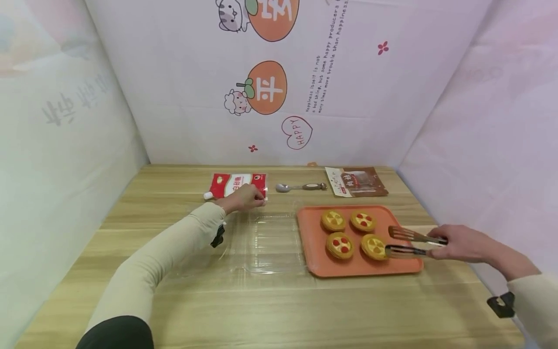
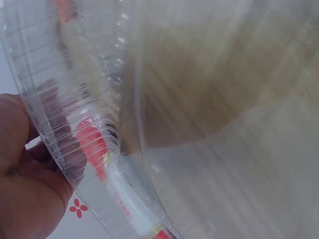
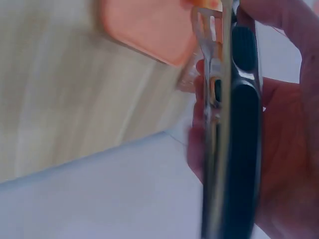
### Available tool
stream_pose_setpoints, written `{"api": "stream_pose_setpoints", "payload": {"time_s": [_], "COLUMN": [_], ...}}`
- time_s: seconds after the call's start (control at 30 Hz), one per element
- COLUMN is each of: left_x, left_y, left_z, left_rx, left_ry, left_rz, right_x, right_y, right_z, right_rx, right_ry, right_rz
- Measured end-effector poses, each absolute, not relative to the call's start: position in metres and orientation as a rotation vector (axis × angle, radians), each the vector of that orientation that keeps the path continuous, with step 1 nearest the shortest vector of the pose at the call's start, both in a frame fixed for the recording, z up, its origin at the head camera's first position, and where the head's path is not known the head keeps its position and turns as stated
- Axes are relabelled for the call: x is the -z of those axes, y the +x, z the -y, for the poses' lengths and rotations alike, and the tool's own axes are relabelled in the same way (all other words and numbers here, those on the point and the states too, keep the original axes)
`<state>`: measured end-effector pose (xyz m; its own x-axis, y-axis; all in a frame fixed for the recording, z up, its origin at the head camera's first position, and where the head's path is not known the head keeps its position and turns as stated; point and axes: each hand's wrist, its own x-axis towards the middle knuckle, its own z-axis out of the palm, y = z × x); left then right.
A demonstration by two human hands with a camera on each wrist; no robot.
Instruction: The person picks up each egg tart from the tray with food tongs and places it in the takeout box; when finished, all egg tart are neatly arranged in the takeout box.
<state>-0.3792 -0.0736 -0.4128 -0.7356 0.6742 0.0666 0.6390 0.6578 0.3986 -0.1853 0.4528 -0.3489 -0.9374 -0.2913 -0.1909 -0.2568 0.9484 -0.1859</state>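
Observation:
My left hand (image 1: 244, 198) pinches the far edge of a clear plastic container (image 1: 272, 242). In the left wrist view its ribbed rim (image 2: 55, 134) lies between the thumb and the fingers, which show through the plastic. In my right hand (image 1: 468, 243) is a pair of metal tongs (image 1: 403, 251) with dark grips (image 3: 244, 144), its slotted tips apart over the right part of an orange tray (image 1: 311, 228). One tip is beside or over the near right egg tart (image 1: 371, 248); whether they touch I cannot tell. Several tarts sit on this tray, some with red toppings (image 1: 340, 245).
Behind the container lies a red and white spouted pouch (image 1: 237, 182). A spoon (image 1: 301, 187) is to its right, then a brown and white packet (image 1: 357, 182). Printed white cloth walls (image 1: 196, 97) enclose the wooden table (image 1: 261, 310) at the back and sides.

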Motion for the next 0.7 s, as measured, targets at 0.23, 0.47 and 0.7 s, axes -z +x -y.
{"api": "stream_pose_setpoints", "payload": {"time_s": [0.23, 0.47, 0.7], "left_x": [0.411, 0.412, 0.413], "left_y": [-0.378, -0.377, -0.378], "left_z": [0.074, 0.073, 0.073], "left_rx": [-0.627, -0.637, -0.641], "left_ry": [1.111, 1.089, 1.063], "left_rz": [-2.782, -2.782, -2.785], "right_x": [0.373, 0.378, 0.374], "right_y": [-0.182, -0.183, -0.183], "right_z": [-0.44, -0.431, -0.429], "right_rx": [0.198, 0.155, 0.184], "right_ry": [-0.483, -0.535, -0.495], "right_rz": [-2.906, -2.98, -3.009]}}
